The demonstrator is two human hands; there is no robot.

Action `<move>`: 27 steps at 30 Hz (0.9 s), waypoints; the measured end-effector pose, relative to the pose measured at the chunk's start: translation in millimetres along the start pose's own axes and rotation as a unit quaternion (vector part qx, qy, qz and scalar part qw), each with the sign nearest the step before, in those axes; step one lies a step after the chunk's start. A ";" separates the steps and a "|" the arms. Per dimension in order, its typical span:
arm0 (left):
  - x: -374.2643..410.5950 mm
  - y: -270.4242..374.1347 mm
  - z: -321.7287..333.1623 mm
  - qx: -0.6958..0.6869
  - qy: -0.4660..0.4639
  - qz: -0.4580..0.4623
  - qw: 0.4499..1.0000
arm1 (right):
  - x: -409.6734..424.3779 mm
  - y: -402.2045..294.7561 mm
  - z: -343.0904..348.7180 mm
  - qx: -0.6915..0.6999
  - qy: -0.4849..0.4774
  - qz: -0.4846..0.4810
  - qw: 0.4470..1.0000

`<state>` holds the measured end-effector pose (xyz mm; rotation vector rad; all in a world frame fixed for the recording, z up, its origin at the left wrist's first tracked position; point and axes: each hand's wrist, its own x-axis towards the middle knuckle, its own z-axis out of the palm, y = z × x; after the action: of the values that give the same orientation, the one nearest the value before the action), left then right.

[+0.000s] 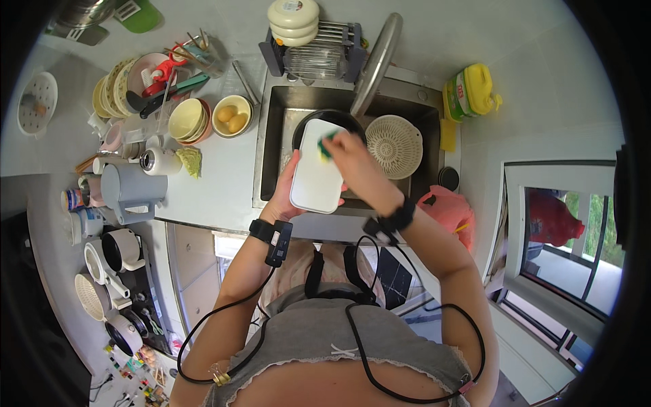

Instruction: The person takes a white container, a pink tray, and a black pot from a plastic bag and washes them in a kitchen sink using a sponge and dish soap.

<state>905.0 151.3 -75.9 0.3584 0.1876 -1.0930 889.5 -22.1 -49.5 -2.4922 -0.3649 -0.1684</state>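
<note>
My left hand (287, 191) holds a white rectangular container or lid (316, 175) from beneath and along its left side, over the front of the sink. Pressed to the upper right of its flat white face is a green and yellow sponge (325, 146), gripped by my right hand (348, 155), which looks slightly blurred. Behind the white piece, a dark round pan or bowl (330, 116) lies in the steel sink (274, 147), partly hidden. A cream plastic colander (394, 146) rests in the sink to the right of my right hand.
The faucet (379, 61) arches over the sink. Left on the counter (218, 178) stand a bowl with two eggs (232, 118), stacked bowls (187, 119), cabbage (190, 162) and a grey-blue pitcher (132, 188). At right are a yellow detergent jug (470, 94) and a pink plastic bag (447, 211).
</note>
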 end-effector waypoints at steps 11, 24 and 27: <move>-0.6 1.6 9.0 0.044 -0.039 -0.006 0.998 | -0.8 10.7 -4.5 0.022 0.017 0.006 1.000; 21.7 11.0 16.6 0.079 0.018 0.168 0.982 | -25.5 -23.5 -16.5 0.085 0.015 -0.039 0.995; 20.7 11.8 21.8 0.042 -0.044 0.173 0.983 | -25.4 -38.5 1.4 0.066 0.074 -0.044 0.994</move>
<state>924.3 130.8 -60.1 0.4009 -0.0008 -0.7730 853.9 3.0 -34.5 -2.3188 -0.4092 -0.3507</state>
